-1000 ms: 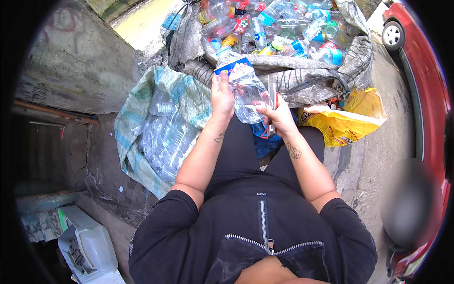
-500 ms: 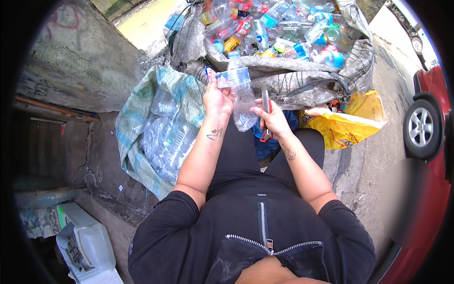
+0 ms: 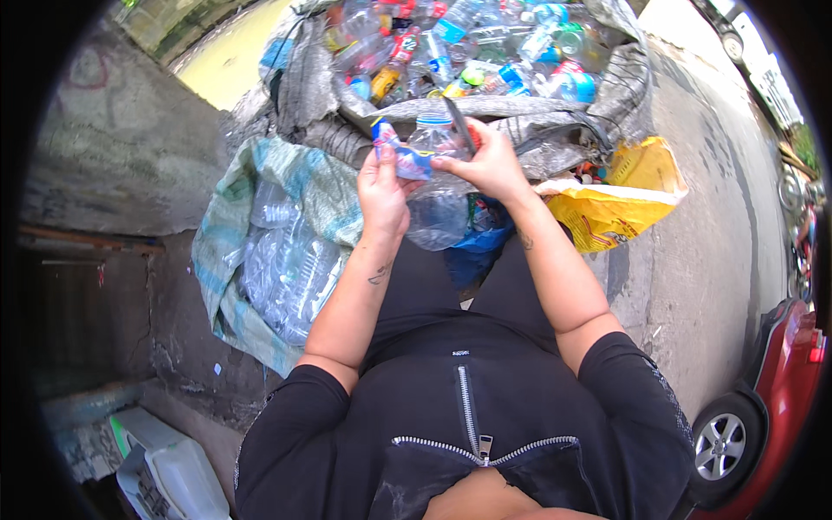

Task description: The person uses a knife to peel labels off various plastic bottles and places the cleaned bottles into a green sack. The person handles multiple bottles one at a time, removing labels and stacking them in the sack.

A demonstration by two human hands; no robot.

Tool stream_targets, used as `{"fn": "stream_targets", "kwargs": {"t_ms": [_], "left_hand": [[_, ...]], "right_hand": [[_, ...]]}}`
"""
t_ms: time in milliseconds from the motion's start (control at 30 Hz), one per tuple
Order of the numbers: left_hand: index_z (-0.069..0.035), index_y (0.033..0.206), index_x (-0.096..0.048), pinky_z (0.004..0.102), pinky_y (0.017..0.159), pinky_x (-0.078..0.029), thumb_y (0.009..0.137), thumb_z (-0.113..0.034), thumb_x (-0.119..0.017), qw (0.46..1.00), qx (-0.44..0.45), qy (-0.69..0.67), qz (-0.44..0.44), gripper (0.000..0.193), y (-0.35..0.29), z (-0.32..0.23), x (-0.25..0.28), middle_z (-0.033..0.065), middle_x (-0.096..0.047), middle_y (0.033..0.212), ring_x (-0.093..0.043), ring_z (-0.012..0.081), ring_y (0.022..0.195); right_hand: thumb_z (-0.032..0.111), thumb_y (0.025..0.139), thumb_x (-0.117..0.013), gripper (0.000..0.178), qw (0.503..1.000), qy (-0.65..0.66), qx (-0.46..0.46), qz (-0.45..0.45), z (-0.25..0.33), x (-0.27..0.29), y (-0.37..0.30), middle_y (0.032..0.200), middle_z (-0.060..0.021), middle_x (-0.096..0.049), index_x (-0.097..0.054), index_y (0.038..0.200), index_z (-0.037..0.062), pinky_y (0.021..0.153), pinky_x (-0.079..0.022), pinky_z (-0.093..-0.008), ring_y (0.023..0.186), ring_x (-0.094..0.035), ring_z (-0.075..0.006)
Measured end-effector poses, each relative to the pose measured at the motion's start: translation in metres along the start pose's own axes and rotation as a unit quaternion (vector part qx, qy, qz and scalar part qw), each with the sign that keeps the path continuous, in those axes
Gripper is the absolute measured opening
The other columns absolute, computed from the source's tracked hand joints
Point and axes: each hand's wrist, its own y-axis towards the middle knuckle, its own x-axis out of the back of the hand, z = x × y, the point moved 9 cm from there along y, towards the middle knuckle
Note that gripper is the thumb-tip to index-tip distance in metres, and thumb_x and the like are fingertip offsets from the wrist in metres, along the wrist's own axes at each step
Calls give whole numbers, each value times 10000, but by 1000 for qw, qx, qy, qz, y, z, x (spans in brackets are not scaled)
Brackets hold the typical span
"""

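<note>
A clear plastic bottle [image 3: 436, 218] stands upright in front of me, its blue-ringed neck toward the big sack. Between my hands a blue, white and red label [image 3: 407, 158] hangs partly loose from the bottle's side. My left hand [image 3: 383, 198] is closed, pinching the label's loose end between thumb and fingers. My right hand [image 3: 496, 166] is wrapped round a knife [image 3: 461, 126], its dark blade pointing up and away and a bit of red handle showing. That hand's thumb presses at the label's other end, against the bottle.
Ahead, a large grey sack [image 3: 520, 132] brims with mixed bottles. At left, a blue-green woven sack [image 3: 227, 251] holds clear bottles. A yellow bag [image 3: 607, 212] stands right, a blue bag [image 3: 477, 247] between my legs. A concrete wall [image 3: 130, 147] and a red car [image 3: 780, 381] flank me.
My right hand has moved up and left toward my left hand, swinging the knife blade upward. The bottle now sits lower between my hands. My view has shifted, showing more of the road.
</note>
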Motion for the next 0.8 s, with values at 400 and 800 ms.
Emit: {"fn": "stream_targets", "kwargs": {"t_ms": [400, 800], "left_hand": [[-146, 1065, -495, 321, 550, -502, 962, -212, -478, 978, -58, 46, -197, 124, 48, -58, 160, 10, -603, 874, -610, 129, 745], [-23, 1311, -488, 308, 858, -458, 827, -159, -444, 915, 273, -79, 287, 504, -13, 43, 1, 75, -609, 1162, -579, 149, 998]], "right_hand": [[88, 679, -816, 414, 979, 140, -146, -21, -95, 32, -43, 853, -33, -643, -578, 1010, 11, 606, -465, -226, 681, -567, -76], [43, 676, -790, 355, 952, 231, -178, 97, -51, -15, -44, 815, -31, -657, -590, 969, 29, 530, -426, -201, 651, -582, -67]]}}
